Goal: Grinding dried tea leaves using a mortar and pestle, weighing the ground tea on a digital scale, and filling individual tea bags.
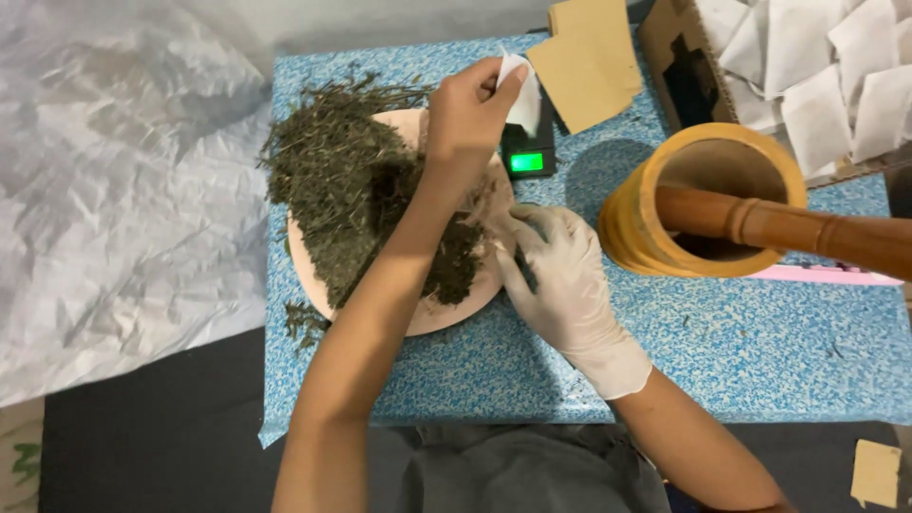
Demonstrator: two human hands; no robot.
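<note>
Sachet (522,100) pinched in left fingers (503,85), above scale (528,152).

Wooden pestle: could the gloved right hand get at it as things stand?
Probably yes. The pestle lies across the mortar, its handle sticking out uncovered, and bare blue table separates it from the right hand at the plate.
</note>
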